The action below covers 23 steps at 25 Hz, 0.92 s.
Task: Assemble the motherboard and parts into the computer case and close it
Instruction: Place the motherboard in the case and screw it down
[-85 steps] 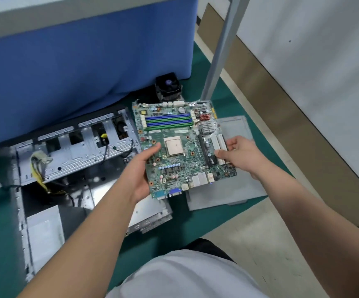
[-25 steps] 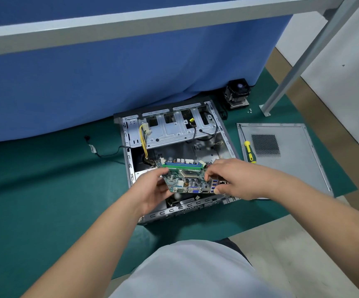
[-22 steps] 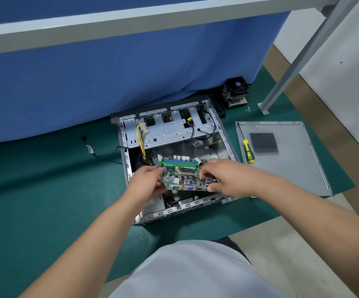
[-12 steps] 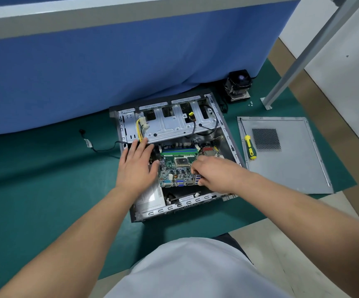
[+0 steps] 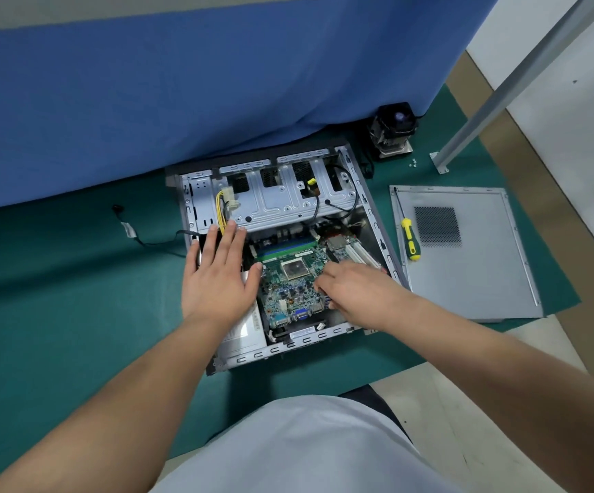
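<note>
The computer case [image 5: 377,222] lay open on its side on the green mat [image 5: 57,314], and the motherboard [image 5: 295,279] sat down inside it, its right edge covered by the person's right hand [image 5: 356,290]. That hand's fingers were curled at the board's edge, but I could not tell whether they pinched it or only pressed on it. The left hand [image 5: 217,275] lay flat, fingers straight and spread, over the case's left side, hiding whatever was beneath the palm; its thumb tip just met the board's left edge. The side panel [image 5: 466,272] lay on the mat to the right of the case, with a yellow-handled screwdriver [image 5: 409,240] resting on it. A CPU cooler [image 5: 393,131] stood beyond the case by the blue cloth [image 5: 199,83]. A few tiny pale bits near it could not be made out.
</note>
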Each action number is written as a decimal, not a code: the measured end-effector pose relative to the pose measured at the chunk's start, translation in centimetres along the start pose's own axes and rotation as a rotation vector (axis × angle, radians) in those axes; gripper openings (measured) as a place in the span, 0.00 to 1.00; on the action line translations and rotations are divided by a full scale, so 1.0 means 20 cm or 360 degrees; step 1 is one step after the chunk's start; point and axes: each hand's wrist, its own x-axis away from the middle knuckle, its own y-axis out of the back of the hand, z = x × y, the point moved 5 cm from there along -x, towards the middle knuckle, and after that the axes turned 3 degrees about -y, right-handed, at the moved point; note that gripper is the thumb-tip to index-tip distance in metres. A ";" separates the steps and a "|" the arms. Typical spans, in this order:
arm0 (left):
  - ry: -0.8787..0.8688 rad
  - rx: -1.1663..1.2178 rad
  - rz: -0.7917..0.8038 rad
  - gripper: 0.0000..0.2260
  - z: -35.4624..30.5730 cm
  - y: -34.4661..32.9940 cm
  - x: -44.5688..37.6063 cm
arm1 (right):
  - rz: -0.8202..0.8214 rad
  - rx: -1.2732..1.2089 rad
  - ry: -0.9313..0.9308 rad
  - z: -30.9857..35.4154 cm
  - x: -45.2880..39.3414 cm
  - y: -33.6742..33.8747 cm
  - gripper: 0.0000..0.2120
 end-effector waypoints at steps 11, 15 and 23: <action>0.0061 -0.0025 -0.0027 0.30 0.01 -0.04 -0.01 | 0.0152 0.0046 0.0127 -0.04 -0.19 -0.17 0.17; 0.0065 -0.0025 -0.0061 0.30 0.01 -0.04 -0.01 | 0.0287 0.0034 0.0241 -0.04 -0.28 -0.24 0.19; 0.0074 -0.0051 -0.0090 0.30 0.02 -0.04 -0.02 | 0.0334 0.0120 0.0247 -0.09 -0.41 -0.33 0.17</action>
